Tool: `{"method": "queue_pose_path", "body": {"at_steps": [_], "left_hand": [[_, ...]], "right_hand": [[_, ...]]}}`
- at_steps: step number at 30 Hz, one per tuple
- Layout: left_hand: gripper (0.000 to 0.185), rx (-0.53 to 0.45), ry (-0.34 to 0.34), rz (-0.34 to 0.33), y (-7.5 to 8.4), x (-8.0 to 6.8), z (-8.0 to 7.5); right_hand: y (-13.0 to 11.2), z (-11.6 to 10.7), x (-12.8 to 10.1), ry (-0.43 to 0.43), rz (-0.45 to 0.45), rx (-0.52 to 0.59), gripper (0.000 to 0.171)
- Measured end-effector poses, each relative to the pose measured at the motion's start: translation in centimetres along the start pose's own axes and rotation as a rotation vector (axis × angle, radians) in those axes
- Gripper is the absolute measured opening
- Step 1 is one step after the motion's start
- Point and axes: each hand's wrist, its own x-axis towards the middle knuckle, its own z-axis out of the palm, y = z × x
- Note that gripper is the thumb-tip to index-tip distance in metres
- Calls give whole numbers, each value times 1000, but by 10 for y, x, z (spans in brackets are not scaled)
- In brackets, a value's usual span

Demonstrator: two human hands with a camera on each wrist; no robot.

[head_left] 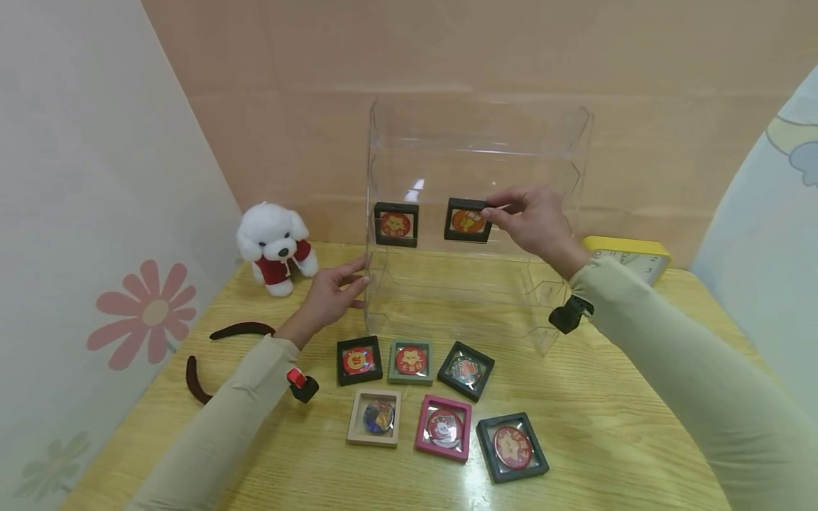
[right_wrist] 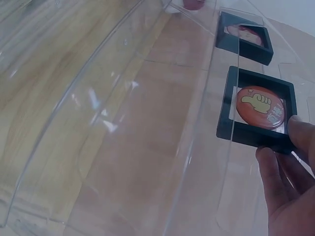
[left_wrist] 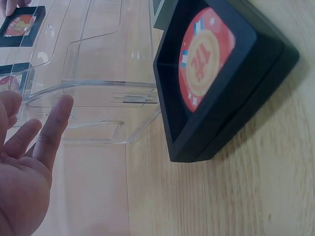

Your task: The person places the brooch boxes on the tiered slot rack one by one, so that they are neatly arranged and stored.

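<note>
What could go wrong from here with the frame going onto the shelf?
1. The right hand pinches the black frame only at its corner; it may slip or tip off the tier.
2. The clear rack is steadied only by the left hand at one edge, so a push could shift it.
3. It could bump the neighbouring frame.

I see a light wooden table (head_left: 594, 433) set against a peach-coloured wall (head_left: 447, 50); to my left stands a pale panel (head_left: 77, 177) bearing a pink flower decal (head_left: 143, 312); to my right, a pale curved surface (head_left: 767, 248); the light is soft and even.
</note>
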Motion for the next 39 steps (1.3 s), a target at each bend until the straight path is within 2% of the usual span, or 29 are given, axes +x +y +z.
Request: {"method": "queue_pose_path", "body": {"at_steps": [8, 13, 18, 26, 33, 39], "left_hand": [[45, -3, -7, -24, 0, -2, 1], [44, -1, -4, -13, 2, -2, 1], [44, 4, -7, 4, 2, -2, 1], [45, 3, -5, -5, 1, -2, 1], [44, -2, -12, 22, -3, -3, 1], [43, -5, -10, 26, -5, -3, 2]], "right_hand": [[-1, 11, 0, -8, -33, 0, 22], [0, 15, 1, -1, -83, -28, 21], [-1, 18, 1, 1, -94, -49, 20], [-6, 26, 1, -8, -122, -58, 22], [-8, 32, 1, 6, -206, -72, 17], [-10, 35, 3, 11, -236, -80, 13]]}}
